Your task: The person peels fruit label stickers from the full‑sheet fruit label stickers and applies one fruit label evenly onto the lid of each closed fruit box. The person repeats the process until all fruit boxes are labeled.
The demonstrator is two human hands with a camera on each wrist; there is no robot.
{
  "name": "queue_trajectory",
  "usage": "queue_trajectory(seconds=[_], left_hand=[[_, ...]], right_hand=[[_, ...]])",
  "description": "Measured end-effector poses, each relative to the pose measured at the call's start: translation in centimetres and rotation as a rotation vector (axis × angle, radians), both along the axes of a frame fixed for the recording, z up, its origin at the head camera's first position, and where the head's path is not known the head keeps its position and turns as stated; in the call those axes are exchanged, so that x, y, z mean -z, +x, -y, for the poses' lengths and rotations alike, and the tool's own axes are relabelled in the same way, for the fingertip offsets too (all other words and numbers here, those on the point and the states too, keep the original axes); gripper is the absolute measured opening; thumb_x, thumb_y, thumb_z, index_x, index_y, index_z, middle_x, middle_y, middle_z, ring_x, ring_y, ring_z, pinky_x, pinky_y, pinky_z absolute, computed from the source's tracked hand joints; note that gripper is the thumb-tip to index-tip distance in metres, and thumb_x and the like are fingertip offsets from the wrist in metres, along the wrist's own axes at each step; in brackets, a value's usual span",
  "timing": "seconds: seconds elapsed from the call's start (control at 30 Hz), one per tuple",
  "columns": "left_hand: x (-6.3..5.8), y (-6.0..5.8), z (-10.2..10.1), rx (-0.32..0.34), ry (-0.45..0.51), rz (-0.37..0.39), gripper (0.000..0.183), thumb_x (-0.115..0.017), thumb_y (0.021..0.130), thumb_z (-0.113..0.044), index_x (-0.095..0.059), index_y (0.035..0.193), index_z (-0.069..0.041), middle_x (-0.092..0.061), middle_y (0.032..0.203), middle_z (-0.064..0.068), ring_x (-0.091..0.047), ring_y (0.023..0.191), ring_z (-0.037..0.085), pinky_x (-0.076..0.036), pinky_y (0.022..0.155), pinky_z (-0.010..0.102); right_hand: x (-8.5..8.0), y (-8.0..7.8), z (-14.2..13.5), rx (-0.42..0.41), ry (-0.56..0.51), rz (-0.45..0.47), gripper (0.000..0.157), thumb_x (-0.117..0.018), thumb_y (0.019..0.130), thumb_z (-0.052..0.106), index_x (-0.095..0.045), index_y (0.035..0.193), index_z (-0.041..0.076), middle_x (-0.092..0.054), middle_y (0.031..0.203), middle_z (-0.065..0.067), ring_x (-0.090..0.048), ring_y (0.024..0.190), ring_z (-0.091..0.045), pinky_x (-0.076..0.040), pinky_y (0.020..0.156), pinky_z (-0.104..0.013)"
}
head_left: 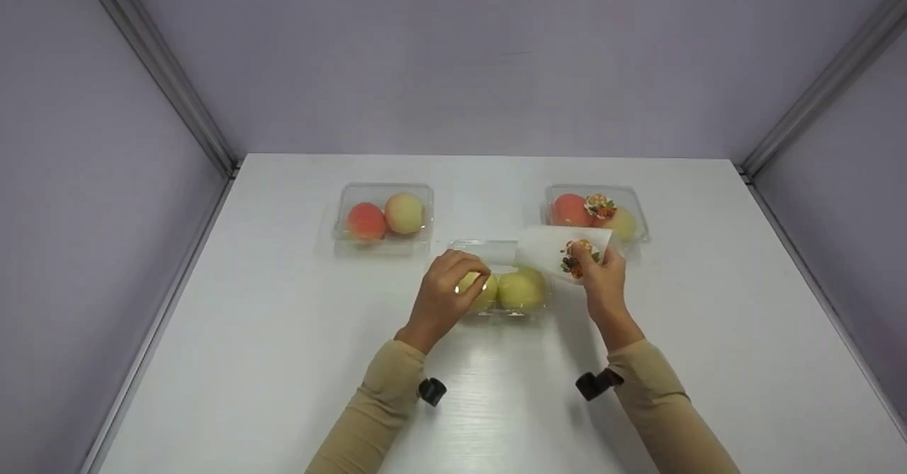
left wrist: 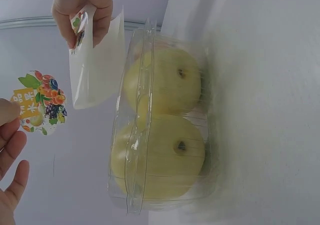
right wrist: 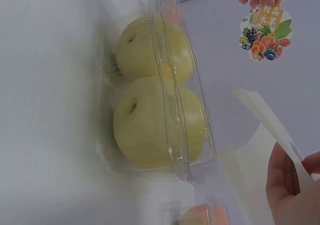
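Note:
My left hand [head_left: 448, 291] pinches a round fruit-print sticker [left wrist: 45, 104] by its edge, above a clear plastic fruit box [head_left: 496, 312]. Inside that lidded box sit yellow-green fruits [left wrist: 167, 152], perhaps apples or pears. To the right, my right hand [head_left: 606, 281] grips a white sticker sheet [head_left: 544, 246] between thumb and fingers. The sheet is bent, and another printed sticker [head_left: 572, 265] shows on it beside the thumb. Both hands are raised off the table, and the sticker in the left hand is hard to see in the head view.
At the back left stands a clear box [head_left: 383, 189] with a red fruit and a pale yellow one. Another clear box [head_left: 633, 198] at the back right holds red and yellow fruit and bears a round sticker [head_left: 600, 205]. Grey walls surround the white table [head_left: 283, 332].

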State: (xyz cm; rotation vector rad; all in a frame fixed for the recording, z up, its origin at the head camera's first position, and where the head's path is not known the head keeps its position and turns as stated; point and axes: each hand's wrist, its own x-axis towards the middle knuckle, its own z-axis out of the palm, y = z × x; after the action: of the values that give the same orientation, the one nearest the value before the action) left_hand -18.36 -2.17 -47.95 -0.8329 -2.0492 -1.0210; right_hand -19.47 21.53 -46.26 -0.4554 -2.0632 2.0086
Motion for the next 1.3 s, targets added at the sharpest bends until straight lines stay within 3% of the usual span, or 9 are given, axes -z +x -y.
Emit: queue_trajectory(seconds=[0.17, 0.43, 0.5, 0.7, 0.9, 1.07, 1.17, 1.3], left_hand=[[0.1, -0.1, 0.0, 0.006, 0.004, -0.007, 0.014, -0.076, 0.078, -0.003, -0.067, 0.083, -0.012, -0.068, 0.085, 0.0, -0.063, 0.085, 0.013, -0.051, 0.08, 0.027], [0.2, 0.0, 0.1, 0.017, -0.011, 0.035, 0.007, -0.072, 0.082, -0.004, -0.069, 0.085, -0.01, -0.069, 0.086, 0.001, -0.063, 0.087, 0.015, -0.051, 0.081, 0.029], [0.2, 0.1, 0.2, 0.02, -0.016, 0.047, 0.002, -0.069, 0.086, -0.008, -0.07, 0.085, -0.01, -0.069, 0.087, 0.002, -0.063, 0.087, 0.015, -0.051, 0.081, 0.029], [0.3, 0.0, 0.2, 0.031, -0.011, 0.064, 0.015, -0.063, 0.093, -0.017, -0.07, 0.085, -0.008, -0.069, 0.087, 0.002, -0.063, 0.087, 0.016, -0.05, 0.079, 0.03], [0.5, 0.0, 0.3, 0.033, -0.007, 0.061, 0.013, -0.065, 0.092, -0.016, -0.07, 0.084, -0.007, -0.069, 0.086, 0.003, -0.063, 0.086, 0.017, -0.05, 0.078, 0.031], [0.5, 0.1, 0.3, 0.027, -0.006, 0.07, 0.011, -0.065, 0.091, -0.014, -0.07, 0.084, -0.007, -0.069, 0.087, 0.002, -0.064, 0.087, 0.016, -0.049, 0.078, 0.03], [0.4, 0.2, 0.3, 0.018, -0.004, 0.068, 0.002, -0.069, 0.086, -0.009, -0.069, 0.084, -0.009, -0.069, 0.086, 0.001, -0.064, 0.087, 0.014, -0.049, 0.078, 0.029], [0.3, 0.2, 0.2, 0.017, -0.003, 0.057, 0.004, -0.07, 0.084, -0.006, -0.069, 0.083, -0.009, -0.069, 0.086, 0.002, -0.064, 0.086, 0.015, -0.05, 0.078, 0.029]], right_hand=[[0.2, 0.1, -0.8, 0.049, 0.034, 0.032, 0.033, -0.057, 0.094, 0.016, -0.054, 0.121, -0.002, -0.059, 0.084, 0.018, -0.054, 0.076, 0.007, -0.046, 0.07, -0.01], [0.7, 0.2, -2.0, 0.116, 0.077, 0.109, 0.041, -0.049, 0.095, 0.012, -0.046, 0.134, 0.002, -0.053, 0.124, -0.01, -0.048, 0.1, -0.006, -0.038, 0.087, -0.016], [0.9, 0.3, -2.2, 0.133, 0.065, 0.116, 0.041, -0.046, 0.094, 0.01, -0.043, 0.135, 0.002, -0.051, 0.122, -0.01, -0.047, 0.098, -0.007, -0.039, 0.084, -0.017], [1.5, 0.2, -2.6, 0.209, 0.01, 0.143, 0.049, -0.043, 0.089, 0.004, -0.038, 0.138, 0.006, -0.047, 0.104, 0.001, -0.046, 0.074, -0.002, -0.04, 0.065, -0.013], [1.9, 0.2, -3.0, 0.267, -0.034, 0.191, 0.055, -0.043, 0.089, 0.005, -0.036, 0.144, 0.005, -0.046, 0.108, -0.004, -0.046, 0.068, -0.002, -0.04, 0.06, -0.013], [1.9, 0.5, -3.9, 0.186, 0.074, 0.274, 0.044, -0.048, 0.09, 0.013, -0.047, 0.132, -0.001, -0.05, 0.106, -0.004, -0.046, 0.084, -0.007, -0.039, 0.068, -0.013], [1.7, 0.5, -5.2, 0.079, 0.182, 0.356, 0.033, -0.053, 0.088, 0.015, -0.051, 0.114, -0.005, -0.055, 0.09, -0.003, -0.049, 0.077, -0.009, -0.042, 0.064, -0.017], [1.3, 0.6, -7.7, -0.137, 0.326, 0.479, 0.026, -0.055, 0.087, 0.016, -0.048, 0.104, -0.002, -0.052, 0.085, -0.002, -0.048, 0.074, -0.011, -0.043, 0.063, -0.024]])
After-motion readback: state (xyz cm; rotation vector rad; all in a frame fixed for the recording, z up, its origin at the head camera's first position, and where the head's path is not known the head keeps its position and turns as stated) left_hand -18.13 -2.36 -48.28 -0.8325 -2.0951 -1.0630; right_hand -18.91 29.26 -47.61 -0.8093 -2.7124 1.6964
